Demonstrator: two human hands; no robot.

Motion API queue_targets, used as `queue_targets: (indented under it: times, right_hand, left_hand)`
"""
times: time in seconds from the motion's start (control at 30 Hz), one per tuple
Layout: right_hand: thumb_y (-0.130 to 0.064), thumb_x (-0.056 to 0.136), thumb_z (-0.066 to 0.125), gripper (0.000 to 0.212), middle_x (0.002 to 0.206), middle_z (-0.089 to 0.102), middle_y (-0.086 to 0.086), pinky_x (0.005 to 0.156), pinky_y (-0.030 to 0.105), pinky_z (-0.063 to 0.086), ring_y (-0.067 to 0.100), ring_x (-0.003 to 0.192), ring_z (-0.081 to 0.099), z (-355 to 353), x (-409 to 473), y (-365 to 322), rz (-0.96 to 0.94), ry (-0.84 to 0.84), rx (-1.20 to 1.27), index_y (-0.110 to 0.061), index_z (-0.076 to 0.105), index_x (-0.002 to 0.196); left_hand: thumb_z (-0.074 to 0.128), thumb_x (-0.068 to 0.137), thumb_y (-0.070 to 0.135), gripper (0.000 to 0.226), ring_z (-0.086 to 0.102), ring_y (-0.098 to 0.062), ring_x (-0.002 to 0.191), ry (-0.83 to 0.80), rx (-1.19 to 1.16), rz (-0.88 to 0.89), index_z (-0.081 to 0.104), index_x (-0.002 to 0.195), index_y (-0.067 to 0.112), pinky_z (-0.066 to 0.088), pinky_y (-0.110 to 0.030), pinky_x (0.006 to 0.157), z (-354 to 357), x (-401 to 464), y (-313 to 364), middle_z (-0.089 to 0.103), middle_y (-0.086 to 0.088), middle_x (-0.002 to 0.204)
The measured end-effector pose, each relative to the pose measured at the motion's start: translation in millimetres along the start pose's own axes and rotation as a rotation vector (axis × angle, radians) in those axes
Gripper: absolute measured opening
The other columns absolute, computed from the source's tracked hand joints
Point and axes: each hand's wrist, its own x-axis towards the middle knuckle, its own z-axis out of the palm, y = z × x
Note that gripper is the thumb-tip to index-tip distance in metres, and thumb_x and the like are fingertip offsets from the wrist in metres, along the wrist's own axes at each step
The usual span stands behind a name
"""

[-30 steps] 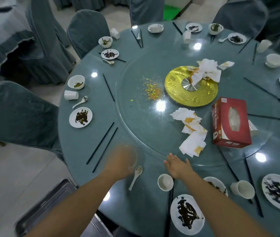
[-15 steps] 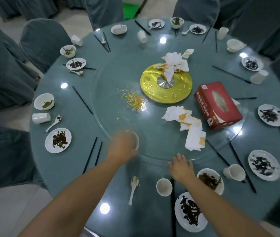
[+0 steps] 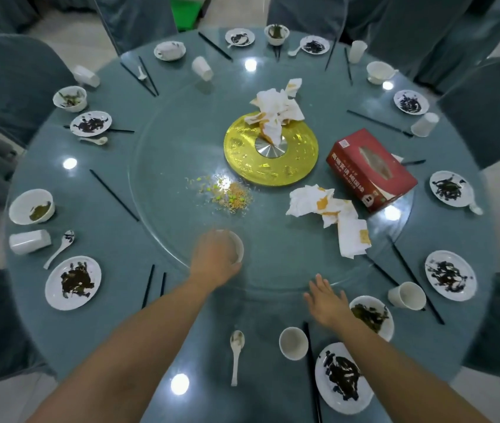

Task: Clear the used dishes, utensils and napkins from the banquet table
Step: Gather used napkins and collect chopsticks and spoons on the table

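Fingers of the left hand (image 3: 216,259) grip a small white bowl (image 3: 236,247) over the tabletop's (image 3: 114,340) near edge, apparently carrying it, while the right hand (image 3: 326,303) rests open, perhaps as a brace.

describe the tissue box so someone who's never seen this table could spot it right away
Start at the gold disc in the middle of the round glass turntable. Just to its right, near the turntable's edge, lies the tissue box. It is the only red thing on the table, with an oval opening on top, while the crumpled napkins beside it are white and stained.
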Motion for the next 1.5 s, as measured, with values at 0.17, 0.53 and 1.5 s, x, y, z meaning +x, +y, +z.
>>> queue_targets:
  times: [0.17,0.53,1.5]
  right_hand:
    - [-0.044,0.105,0.015,0.059,0.164,-0.014,-0.001,0.12,0.055,0.002,0.017,0.152,-0.005,-14,1,15,0.012,-0.009,-0.044,-0.017,0.01,0.157]
    - [-0.061,0.094,0.045,0.063,0.156,0.034,-0.004,0.118,0.032,0.022,0.016,0.143,0.033,2,-30,13,-0.433,0.249,0.052,-0.026,0.043,0.146]
    - [-0.054,0.088,0.059,0.074,0.141,0.046,0.0,0.108,0.036,0.038,0.021,0.125,0.046,-39,-8,0,-0.354,0.542,0.139,-0.016,0.036,0.148]
  left_hand:
    - [0.06,0.081,0.069,0.102,-0.005,-0.037,0.15,-0.041,0.013,0.012,-0.002,0.154,0.034,0.011,-0.052,0.121,7,-5,10,-0.006,-0.011,0.163]
    - [0.065,0.086,0.017,0.041,0.055,-0.031,0.121,0.285,0.039,0.726,0.062,0.126,0.007,0.047,-0.043,0.102,61,-71,38,0.059,-0.01,0.13]
    - [0.043,0.096,0.017,0.077,-0.009,-0.015,0.152,-0.195,0.294,0.369,-0.002,0.158,0.015,-0.005,-0.043,0.123,95,-80,39,-0.012,0.001,0.165]
